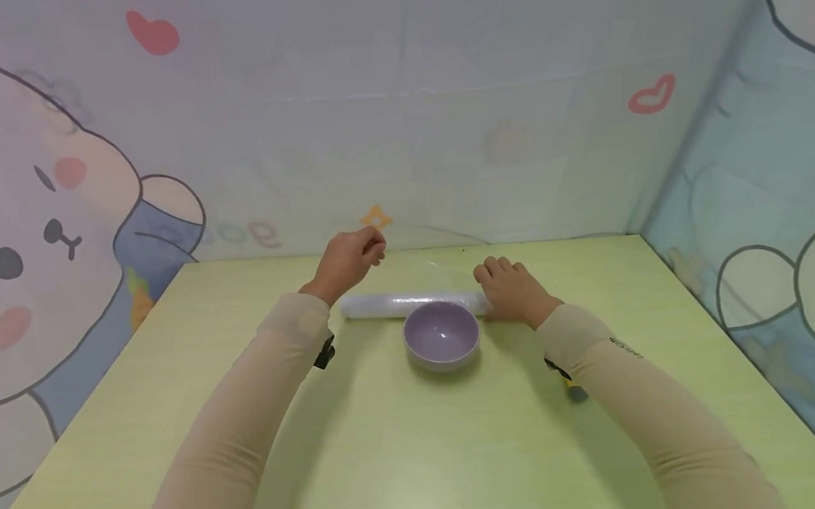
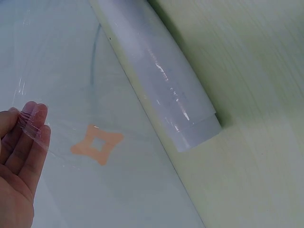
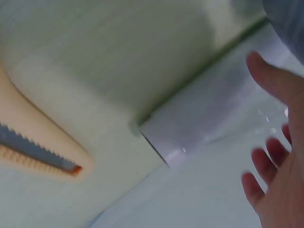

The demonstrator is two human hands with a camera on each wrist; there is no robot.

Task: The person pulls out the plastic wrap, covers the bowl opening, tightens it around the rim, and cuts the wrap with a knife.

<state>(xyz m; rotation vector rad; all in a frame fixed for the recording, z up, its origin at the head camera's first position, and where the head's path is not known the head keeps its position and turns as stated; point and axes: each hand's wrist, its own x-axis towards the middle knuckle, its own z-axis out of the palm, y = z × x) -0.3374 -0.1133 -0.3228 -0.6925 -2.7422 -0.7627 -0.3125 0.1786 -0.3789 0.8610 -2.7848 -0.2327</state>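
Note:
A white roll of cling film point(image 1: 378, 305) lies crosswise on the table behind a small lilac bowl point(image 1: 441, 336). My left hand point(image 1: 350, 258) is raised past the roll's left end. In the left wrist view, its thumb and fingertips pinch the gathered edge of a clear sheet of film point(image 2: 32, 126). My right hand point(image 1: 513, 292) is at the roll's right end. In the right wrist view its thumb and fingers are spread apart around the film side of the roll point(image 3: 204, 104), relaxed, with nothing gripped between them.
A pale orange tool point(image 3: 42, 128) with a toothed strip lies on the table beside the roll's right end; in the head view my right sleeve point(image 1: 621, 378) mostly covers that spot. A printed cloth wall point(image 1: 400, 117) rises right behind the table's back edge, and another stands on the right.

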